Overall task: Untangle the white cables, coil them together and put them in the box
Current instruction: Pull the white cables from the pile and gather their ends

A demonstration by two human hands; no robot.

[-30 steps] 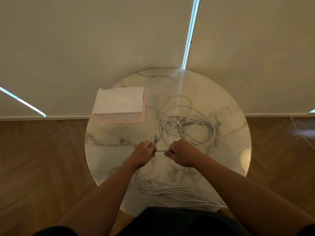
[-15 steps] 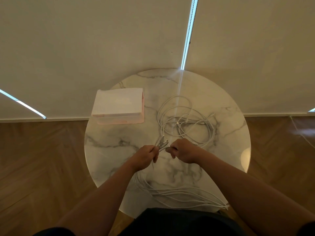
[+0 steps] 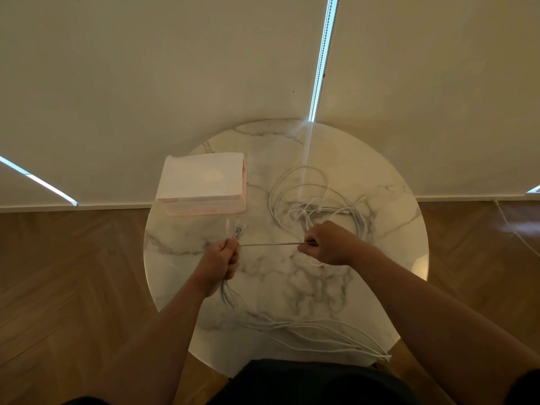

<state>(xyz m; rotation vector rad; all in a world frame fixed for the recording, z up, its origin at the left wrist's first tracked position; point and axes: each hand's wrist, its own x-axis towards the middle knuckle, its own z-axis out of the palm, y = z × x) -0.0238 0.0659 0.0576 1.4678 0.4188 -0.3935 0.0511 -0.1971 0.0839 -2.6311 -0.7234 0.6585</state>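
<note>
Both hands fisted on white cables (image 3: 270,244): left hand (image 3: 219,262), right hand (image 3: 328,243), taut stretch between. Box (image 3: 201,182) beyond the cables, seemingly closed, on counter (image 3: 388,229).

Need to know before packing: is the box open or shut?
Shut: the box shows its white lid covering the top; no cables inside visible.

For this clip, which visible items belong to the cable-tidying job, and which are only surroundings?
Part of the job:
- white cables, a loose tangle on the table, with strands trailing to the near edge
- box, pink and white, far left of the tabletop
- left hand and right hand, pulling one strand taut between them

Only surroundings:
- marble table
- window blinds
- wooden floor
</note>
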